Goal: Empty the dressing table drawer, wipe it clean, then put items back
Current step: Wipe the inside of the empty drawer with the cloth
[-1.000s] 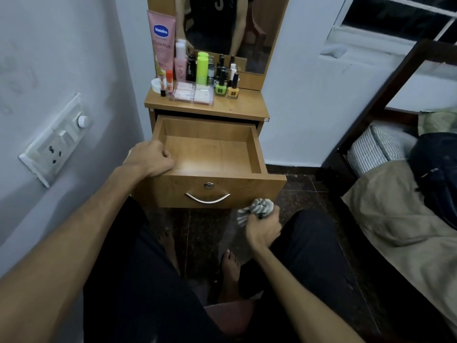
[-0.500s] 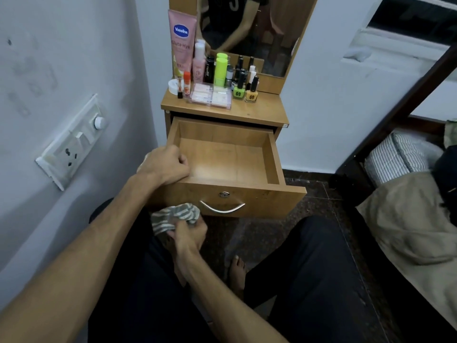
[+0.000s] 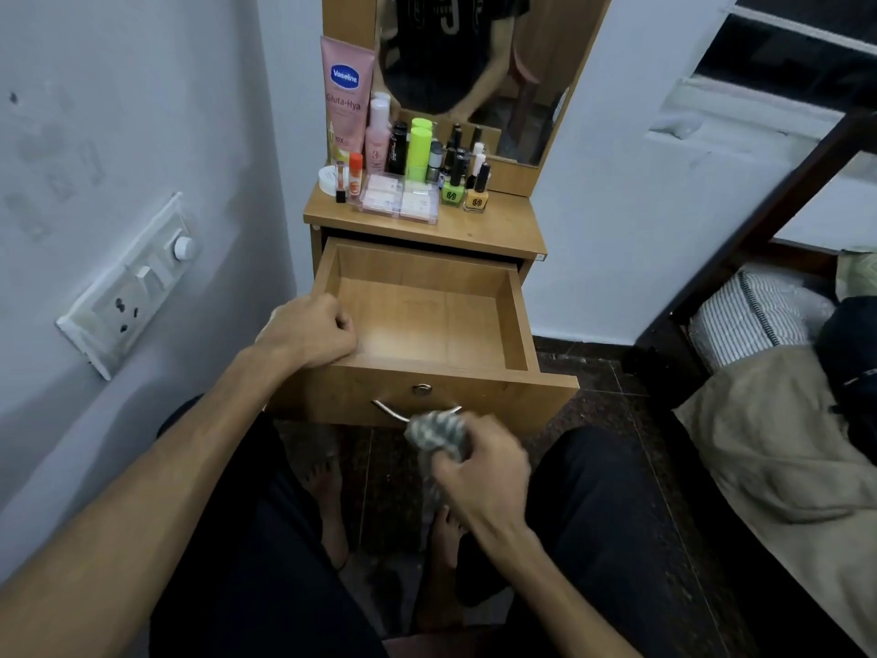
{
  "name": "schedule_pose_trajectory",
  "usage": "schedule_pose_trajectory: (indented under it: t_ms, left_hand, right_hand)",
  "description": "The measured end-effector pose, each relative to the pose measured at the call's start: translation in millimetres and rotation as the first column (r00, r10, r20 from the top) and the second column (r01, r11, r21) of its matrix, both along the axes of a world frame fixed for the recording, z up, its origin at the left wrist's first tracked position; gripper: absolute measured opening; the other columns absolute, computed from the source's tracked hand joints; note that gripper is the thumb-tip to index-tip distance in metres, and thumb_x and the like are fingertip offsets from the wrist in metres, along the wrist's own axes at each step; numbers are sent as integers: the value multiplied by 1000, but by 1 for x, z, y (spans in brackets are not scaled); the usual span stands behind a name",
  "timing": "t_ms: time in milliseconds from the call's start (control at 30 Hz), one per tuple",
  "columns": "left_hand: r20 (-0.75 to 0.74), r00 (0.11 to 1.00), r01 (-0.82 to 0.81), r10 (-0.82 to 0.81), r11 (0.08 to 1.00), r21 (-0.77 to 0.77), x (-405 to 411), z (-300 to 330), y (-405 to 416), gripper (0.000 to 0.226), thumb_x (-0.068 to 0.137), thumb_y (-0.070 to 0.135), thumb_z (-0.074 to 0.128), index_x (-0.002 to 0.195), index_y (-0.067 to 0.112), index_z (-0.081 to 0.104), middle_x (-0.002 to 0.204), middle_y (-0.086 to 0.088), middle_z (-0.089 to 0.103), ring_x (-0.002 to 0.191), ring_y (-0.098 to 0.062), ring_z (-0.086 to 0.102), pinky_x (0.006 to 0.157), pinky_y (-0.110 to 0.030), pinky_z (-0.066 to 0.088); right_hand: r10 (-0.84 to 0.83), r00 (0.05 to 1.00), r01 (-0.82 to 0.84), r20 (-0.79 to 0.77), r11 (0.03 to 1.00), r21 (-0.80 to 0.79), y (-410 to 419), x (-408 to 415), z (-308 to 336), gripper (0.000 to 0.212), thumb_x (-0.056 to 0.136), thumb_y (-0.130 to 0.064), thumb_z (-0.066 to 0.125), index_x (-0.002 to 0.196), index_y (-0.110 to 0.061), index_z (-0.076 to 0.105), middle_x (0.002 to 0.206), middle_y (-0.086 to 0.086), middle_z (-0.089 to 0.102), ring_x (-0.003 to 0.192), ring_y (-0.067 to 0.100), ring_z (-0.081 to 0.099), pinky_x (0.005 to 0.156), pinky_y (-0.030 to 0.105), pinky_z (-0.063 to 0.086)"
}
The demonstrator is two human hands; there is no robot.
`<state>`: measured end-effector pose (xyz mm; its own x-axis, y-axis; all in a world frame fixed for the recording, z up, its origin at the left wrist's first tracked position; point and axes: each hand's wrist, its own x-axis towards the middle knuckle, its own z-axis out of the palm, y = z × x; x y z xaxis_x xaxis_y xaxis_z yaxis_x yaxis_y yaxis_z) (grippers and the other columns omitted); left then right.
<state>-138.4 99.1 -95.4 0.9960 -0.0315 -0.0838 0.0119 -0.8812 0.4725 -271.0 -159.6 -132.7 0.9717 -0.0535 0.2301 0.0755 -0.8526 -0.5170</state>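
Observation:
The wooden drawer [image 3: 519, 320] of the dressing table stands pulled out, and nothing lies inside it. My left hand [image 3: 308, 332] grips the drawer's front left corner, fingers curled over the rim. My right hand [image 3: 479, 472] holds a bunched grey striped cloth [image 3: 436, 432] against the drawer front, right at the metal handle [image 3: 387, 410]. Several cosmetics stand on the tabletop [image 3: 493, 230]: a pink Vaseline tube [image 3: 344, 95], a green bottle [image 3: 418, 147], nail polish bottles [image 3: 464, 194] and a clear plastic case [image 3: 398, 199].
A wall with a switch and socket plate [image 3: 130, 287] runs close on the left. A dark bed frame [image 3: 740, 239] with a beige blanket [image 3: 769, 444] and a striped pillow [image 3: 754, 315] fills the right. My legs and bare feet are below the drawer on dark floor tiles.
My right hand swept the cloth along the drawer front, from the right to the left, then back to the handle in the middle. My left hand stayed on the drawer's corner.

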Motion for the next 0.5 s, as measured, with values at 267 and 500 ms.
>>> schedule_pose_trajectory:
  t_ms: [267, 500]
  left_hand:
    - [-18, 999, -28, 28, 1000, 10, -3, 4, -4, 21, 83, 29, 63, 77, 16, 78, 85, -1, 76, 79, -15, 69, 63, -24, 52]
    - [-15, 999, -41, 42, 999, 27, -6, 9, -7, 19, 79, 28, 63, 76, 18, 78, 83, 4, 76, 80, -14, 68, 60, -22, 45]
  right_hand:
    - [-54, 912, -15, 406, 986, 165, 15, 21, -1, 41, 73, -8, 77, 112, -8, 67, 106, 2, 64, 87, 18, 61, 68, 31, 54]
    - [177, 906, -242, 384, 961, 130, 64, 17, -14, 38, 75, -7, 68, 113, -9, 64, 105, 6, 62, 97, 27, 63, 72, 38, 55]
